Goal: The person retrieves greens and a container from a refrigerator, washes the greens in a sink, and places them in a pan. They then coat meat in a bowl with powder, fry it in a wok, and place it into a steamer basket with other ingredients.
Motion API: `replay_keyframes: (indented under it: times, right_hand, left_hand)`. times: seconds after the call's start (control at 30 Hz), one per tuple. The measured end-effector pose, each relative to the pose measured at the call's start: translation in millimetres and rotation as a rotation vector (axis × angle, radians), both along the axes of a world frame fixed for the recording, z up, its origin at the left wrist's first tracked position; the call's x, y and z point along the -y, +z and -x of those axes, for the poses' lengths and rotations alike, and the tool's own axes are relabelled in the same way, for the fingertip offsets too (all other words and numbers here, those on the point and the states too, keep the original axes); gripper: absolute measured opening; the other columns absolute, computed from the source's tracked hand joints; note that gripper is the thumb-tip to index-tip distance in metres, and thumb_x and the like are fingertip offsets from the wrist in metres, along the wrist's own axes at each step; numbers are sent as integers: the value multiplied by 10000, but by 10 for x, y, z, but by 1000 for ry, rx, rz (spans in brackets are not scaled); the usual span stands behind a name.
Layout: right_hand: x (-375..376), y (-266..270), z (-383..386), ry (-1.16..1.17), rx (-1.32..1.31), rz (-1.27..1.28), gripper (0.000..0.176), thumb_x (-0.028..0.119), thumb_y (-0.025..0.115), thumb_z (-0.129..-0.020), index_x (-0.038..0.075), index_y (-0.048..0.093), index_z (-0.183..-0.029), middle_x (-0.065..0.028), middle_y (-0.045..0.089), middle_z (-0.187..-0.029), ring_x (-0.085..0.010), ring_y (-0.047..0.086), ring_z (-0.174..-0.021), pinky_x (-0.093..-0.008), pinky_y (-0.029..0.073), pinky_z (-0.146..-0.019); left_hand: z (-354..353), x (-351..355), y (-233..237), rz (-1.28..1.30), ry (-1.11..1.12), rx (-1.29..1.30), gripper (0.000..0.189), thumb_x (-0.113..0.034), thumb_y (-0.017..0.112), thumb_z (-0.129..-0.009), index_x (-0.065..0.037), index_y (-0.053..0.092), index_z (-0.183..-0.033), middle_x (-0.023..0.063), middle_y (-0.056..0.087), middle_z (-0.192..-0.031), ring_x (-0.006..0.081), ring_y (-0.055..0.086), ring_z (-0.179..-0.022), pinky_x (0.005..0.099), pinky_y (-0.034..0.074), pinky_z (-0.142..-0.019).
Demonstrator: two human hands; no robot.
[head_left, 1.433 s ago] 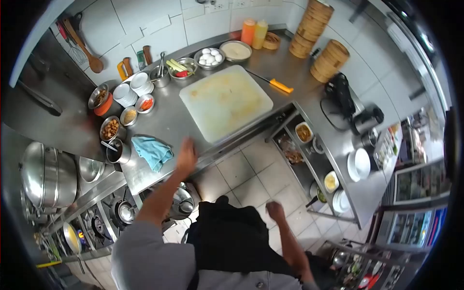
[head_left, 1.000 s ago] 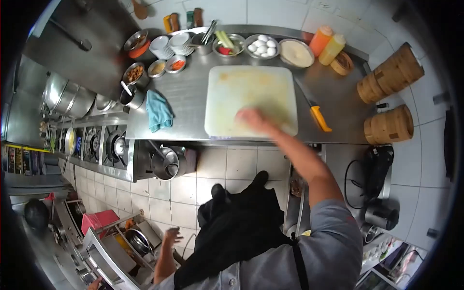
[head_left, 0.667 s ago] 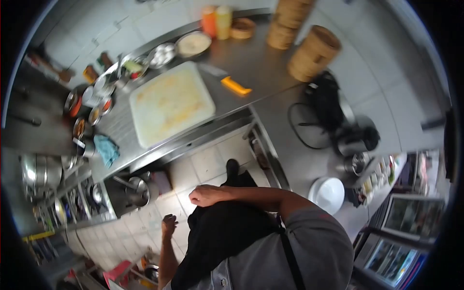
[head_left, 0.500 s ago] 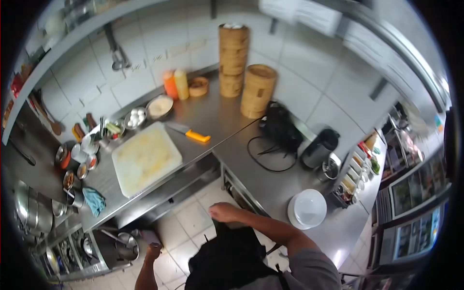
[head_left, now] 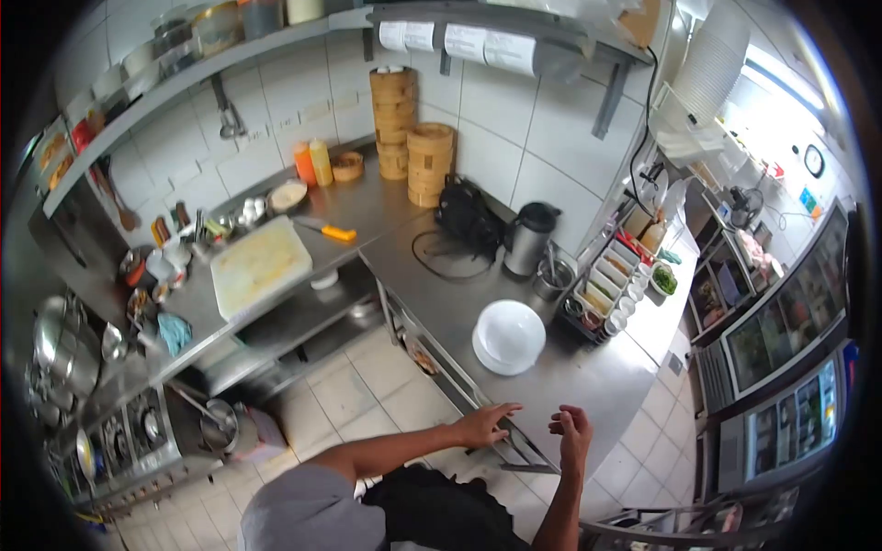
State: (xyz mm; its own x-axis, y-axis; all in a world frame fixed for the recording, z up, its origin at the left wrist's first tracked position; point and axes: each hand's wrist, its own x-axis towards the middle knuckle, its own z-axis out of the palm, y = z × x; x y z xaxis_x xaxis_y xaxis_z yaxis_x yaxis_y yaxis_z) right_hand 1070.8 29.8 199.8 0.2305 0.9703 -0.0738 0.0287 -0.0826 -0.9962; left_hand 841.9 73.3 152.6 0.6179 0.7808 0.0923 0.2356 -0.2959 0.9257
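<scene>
My left hand (head_left: 484, 425) reaches over the front edge of the right-hand steel counter (head_left: 432, 317), its fingers stretched out and apart with nothing in them. Beside it my right hand (head_left: 571, 432) is raised, fingers loosely bent and apart, also holding nothing that I can see. Nearest to both is a stack of white bowls (head_left: 508, 337), standing a little farther back on the counter and touched by neither hand. Behind the bowls are a dark jug (head_left: 533, 239) and a metal pot with utensils (head_left: 555, 274). A rack of small condiment containers (head_left: 602, 289) stands to the right.
On the left counter lie a white cutting board (head_left: 262, 268) and an orange-handled knife (head_left: 331, 231). Bamboo steamers (head_left: 430, 165) and a black bag (head_left: 467, 213) stand toward the corner. A stove (head_left: 119, 441) is at lower left, glass-door fridges (head_left: 790, 422) at right.
The view has turned to the right. Both hands have moved from over the floor to the right counter's edge, near the white bowls. The bowls have not visibly shifted on the counter.
</scene>
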Motion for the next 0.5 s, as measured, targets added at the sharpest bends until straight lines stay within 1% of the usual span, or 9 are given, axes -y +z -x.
replay_keyframes:
  times: [0.07,0.17,0.23,0.3,0.37,0.4,0.43,0.47,0.5]
  right_hand:
    - [194,-111,-436,-136,-124,54,219,165,569,-929,-17,614,-1042,-113,654,-834,-170,625,-647,-284,518,-598]
    - [249,-246,-830,-124,-116,120,259,217,567,-934,-6,623,-1052,-106,659,-852,-166,621,-675,-275,501,-599]
    - [83,-103,-751,-107,-105,124,275,239,560,-943,-1,631,-1057,-102,662,-860,-158,620,-703,-272,493,-615]
    - [-277,276,-429,17,-83,1,326,288,534,-968,-1,652,-1062,-87,671,-876,-136,607,-759,-268,479,-663]
    - [-815,530,-62,194,65,-216,372,316,507,-989,-14,670,-1042,-84,683,-913,-121,605,-816,-265,466,-702]
    - [-1023,897,246,289,144,-317,369,294,507,-992,-33,672,-1032,-93,690,-953,-125,614,-832,-263,473,-720]
    - [-1314,1063,531,353,123,-399,365,282,502,-996,-36,671,-1058,-85,690,-943,-131,621,-866,-262,480,-745]
    - [-1558,1328,818,476,120,-452,289,198,522,-987,-24,642,-1128,-90,672,-1043,-131,610,-948,-270,477,-819]
    - [-1874,1939,1514,640,34,-558,317,141,567,-960,-10,580,-1239,-101,627,-1154,-128,579,-1019,-271,469,-869]
  left_hand:
    - [-392,148,-68,-83,20,124,552,-130,632,-842,-91,441,-1357,179,589,-1153,294,644,-965,360,537,-838]
    - [-589,132,-31,-44,14,-48,484,-142,621,-856,-72,480,-1314,161,582,-1199,248,654,-953,356,531,-806]
    - [-503,-115,143,-134,75,-160,471,-191,629,-863,-70,499,-1299,145,572,-1247,218,664,-926,351,521,-782]
    - [-246,-271,774,-91,275,-157,518,-221,670,-842,-54,495,-1300,158,535,-1298,254,634,-1018,366,501,-865]
    - [125,-695,830,-517,387,36,566,-235,710,-816,-37,494,-1300,173,505,-1318,307,576,-1114,385,461,-952]
    - [355,-885,1020,-621,474,-62,568,-227,720,-811,-18,492,-1287,189,477,-1336,342,503,-1206,400,408,-1023]
    - [591,-1049,1286,-690,538,-78,553,-213,703,-822,-18,478,-1288,198,480,-1329,354,484,-1227,401,386,-1042]
    - [928,-1298,1653,-721,598,23,548,-203,691,-825,-26,468,-1293,212,469,-1342,370,458,-1256,415,363,-1063]
    - [1399,-1664,2074,-765,647,131,544,-194,679,-828,-34,458,-1299,226,457,-1356,385,433,-1284,429,340,-1085]
